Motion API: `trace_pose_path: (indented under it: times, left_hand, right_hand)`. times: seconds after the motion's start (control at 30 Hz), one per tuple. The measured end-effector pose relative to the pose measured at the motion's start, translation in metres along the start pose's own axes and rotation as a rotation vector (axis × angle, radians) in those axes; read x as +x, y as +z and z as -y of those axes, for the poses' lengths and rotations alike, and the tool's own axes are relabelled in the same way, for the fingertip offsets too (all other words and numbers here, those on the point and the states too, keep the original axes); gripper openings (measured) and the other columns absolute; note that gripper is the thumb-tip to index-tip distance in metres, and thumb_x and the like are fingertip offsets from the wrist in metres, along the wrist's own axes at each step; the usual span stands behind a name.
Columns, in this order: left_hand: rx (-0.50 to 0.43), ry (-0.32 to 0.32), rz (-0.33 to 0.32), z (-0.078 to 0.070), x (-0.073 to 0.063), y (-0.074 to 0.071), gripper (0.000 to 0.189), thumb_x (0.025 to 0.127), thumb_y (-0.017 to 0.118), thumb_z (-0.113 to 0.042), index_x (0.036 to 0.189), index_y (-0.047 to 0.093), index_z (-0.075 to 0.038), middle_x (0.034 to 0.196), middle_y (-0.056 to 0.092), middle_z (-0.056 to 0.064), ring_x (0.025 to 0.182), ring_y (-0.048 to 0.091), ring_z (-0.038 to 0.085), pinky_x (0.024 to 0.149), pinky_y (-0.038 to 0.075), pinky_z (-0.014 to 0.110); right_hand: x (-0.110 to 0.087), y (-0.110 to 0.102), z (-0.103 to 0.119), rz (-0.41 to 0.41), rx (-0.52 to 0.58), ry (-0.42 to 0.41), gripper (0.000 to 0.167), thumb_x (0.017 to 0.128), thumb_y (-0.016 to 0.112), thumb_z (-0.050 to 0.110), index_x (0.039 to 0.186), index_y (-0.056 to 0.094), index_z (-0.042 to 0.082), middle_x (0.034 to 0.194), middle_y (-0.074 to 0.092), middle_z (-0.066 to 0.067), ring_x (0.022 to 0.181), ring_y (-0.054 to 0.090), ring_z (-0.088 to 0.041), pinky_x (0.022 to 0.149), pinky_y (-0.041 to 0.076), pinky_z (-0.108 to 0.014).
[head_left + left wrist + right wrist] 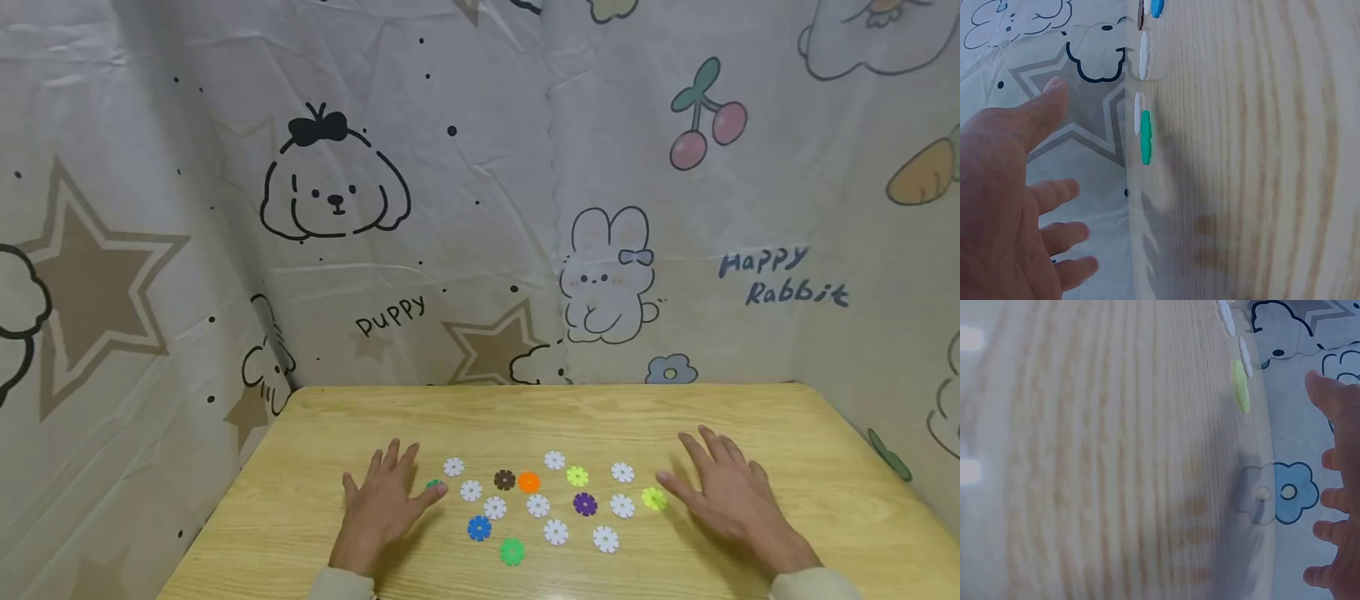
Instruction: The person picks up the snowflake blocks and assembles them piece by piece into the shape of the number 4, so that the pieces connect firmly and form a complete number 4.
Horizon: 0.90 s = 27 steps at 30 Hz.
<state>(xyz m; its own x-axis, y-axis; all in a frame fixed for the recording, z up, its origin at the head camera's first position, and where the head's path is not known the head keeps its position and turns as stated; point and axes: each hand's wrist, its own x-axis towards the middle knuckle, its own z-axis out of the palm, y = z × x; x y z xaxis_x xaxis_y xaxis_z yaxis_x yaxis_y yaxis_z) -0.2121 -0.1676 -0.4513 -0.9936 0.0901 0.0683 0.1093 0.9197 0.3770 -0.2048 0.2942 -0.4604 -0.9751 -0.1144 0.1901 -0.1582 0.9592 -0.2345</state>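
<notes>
Notched plastic discs in several colours lie scattered flat on the table between my two hands. My left hand (pixel 382 508) hovers over the wood at the left, fingers spread, its thumb overlapping a green disc (pixel 1146 137) in the head view. On the other side my right hand (pixel 735 500) hangs above the table with spread fingers, its thumb close to a yellow-green disc (pixel 654 499). Both hands hold nothing. Among the discs are a blue one (pixel 479 528), a bright green one (pixel 512 552), a brown one (pixel 505 480), an orange one (pixel 528 482), a purple one (pixel 585 504) and several white ones.
The light wooden table (pixel 750 408) reaches back to a pale curtain (pixel 480 208) printed with cartoon animals, stars and cherries. More of this cloth (pixel 97 467) hangs along the left side. A second yellow-green disc (pixel 577 477) lies toward the back.
</notes>
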Motion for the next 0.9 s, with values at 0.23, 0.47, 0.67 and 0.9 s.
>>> trace_pose_path:
  times: [0.23,0.47,0.67,0.9]
  left_hand:
    - [-0.04,-0.012,0.012,0.001,0.002,0.003,0.077,0.093,0.059,-0.061,0.149,0.047,-0.009,0.151,0.04,0.024,0.137,0.036,0.046,0.101,0.008,0.08]
    - [-0.051,-0.001,0.022,0.0,0.003,0.006,0.073,0.091,0.066,-0.056,0.143,0.054,-0.006,0.15,0.041,0.023,0.137,0.036,0.045,0.101,0.017,0.078]
    - [-0.048,0.011,0.01,-0.002,0.003,0.008,0.07,0.09,0.069,-0.053,0.14,0.056,-0.005,0.147,0.046,0.024,0.133,0.044,0.042,0.096,0.033,0.073]
    - [-0.059,0.02,-0.016,-0.004,0.0,0.009,0.068,0.089,0.071,-0.051,0.136,0.059,-0.003,0.14,0.052,0.024,0.127,0.049,0.044,0.096,0.036,0.07]
  right_hand:
    - [0.002,0.0,0.004,-0.004,0.017,-0.031,0.081,0.097,0.052,0.061,0.143,0.044,-0.006,0.147,0.032,-0.037,0.129,0.031,-0.059,0.088,0.031,-0.079]
    - [0.0,0.002,0.008,0.01,0.028,-0.044,0.073,0.099,0.055,0.054,0.14,0.049,-0.006,0.144,0.037,-0.037,0.127,0.036,-0.058,0.085,0.038,-0.074]
    - [-0.001,0.004,0.009,0.018,0.035,-0.052,0.072,0.097,0.057,0.054,0.134,0.054,-0.007,0.14,0.042,-0.037,0.124,0.04,-0.057,0.087,0.041,-0.071]
    - [-0.002,0.007,0.012,-0.005,0.03,-0.06,0.068,0.095,0.063,0.051,0.128,0.059,-0.009,0.135,0.048,-0.036,0.122,0.044,-0.055,0.093,0.04,-0.067]
